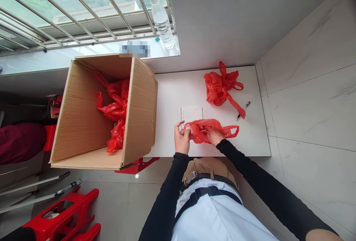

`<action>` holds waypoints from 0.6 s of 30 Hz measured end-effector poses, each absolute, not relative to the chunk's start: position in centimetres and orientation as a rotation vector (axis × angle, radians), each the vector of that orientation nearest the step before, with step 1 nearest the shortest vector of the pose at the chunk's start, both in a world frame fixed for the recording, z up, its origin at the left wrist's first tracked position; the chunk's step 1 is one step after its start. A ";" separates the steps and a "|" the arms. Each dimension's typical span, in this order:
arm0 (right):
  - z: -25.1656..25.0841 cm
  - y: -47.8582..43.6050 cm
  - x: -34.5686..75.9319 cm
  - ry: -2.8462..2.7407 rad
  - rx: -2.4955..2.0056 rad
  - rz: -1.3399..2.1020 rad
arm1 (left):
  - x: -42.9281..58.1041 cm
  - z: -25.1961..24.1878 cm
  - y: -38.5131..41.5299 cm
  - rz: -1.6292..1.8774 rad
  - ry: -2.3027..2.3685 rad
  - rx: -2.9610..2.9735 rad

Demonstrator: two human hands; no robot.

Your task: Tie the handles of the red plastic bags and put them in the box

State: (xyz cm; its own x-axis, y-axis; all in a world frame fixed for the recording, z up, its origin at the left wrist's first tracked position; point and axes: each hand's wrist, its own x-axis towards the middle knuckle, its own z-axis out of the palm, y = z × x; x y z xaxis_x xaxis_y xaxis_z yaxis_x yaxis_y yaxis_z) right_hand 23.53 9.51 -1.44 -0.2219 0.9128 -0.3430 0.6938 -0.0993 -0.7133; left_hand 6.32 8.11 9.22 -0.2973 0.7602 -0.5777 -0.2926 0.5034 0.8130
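Note:
A red plastic bag lies stretched across the front part of the white table, with printing showing through it. My left hand pinches its left end, the thumb pressed on the plastic. My right hand reaches into the bag from the right, by the loose handle, and its fingers are hidden by the plastic. Behind the bag, partly under it, is a sheet of paper with small marks. A second red bag, knotted and filled, sits farther back on the right, with a pen beside it.
A large open cardboard box on the left holds several knotted red bags. A water bottle stands on the sill by the barred window. A red plastic stool is at the lower left; a tiled wall borders the right.

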 end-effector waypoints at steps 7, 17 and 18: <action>6.2 7.0 25.0 -2.048 -1.602 1.101 | 6.0 10.8 6.7 1.025 1.520 0.677; 7.2 7.6 31.9 -1.927 -1.940 0.832 | 4.2 10.7 4.1 0.954 1.671 0.918; 7.7 7.8 31.9 -1.930 -1.911 0.864 | 4.2 11.0 4.1 0.958 1.682 0.918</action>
State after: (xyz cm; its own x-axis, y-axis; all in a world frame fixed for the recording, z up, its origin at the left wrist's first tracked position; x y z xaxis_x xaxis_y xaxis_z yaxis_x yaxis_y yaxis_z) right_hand 31.91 7.82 7.72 -0.0773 0.9761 -0.2031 0.8018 -0.0602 -0.5946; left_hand 4.21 4.10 11.01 -0.2582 0.8945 -0.3650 0.1424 0.4089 0.9014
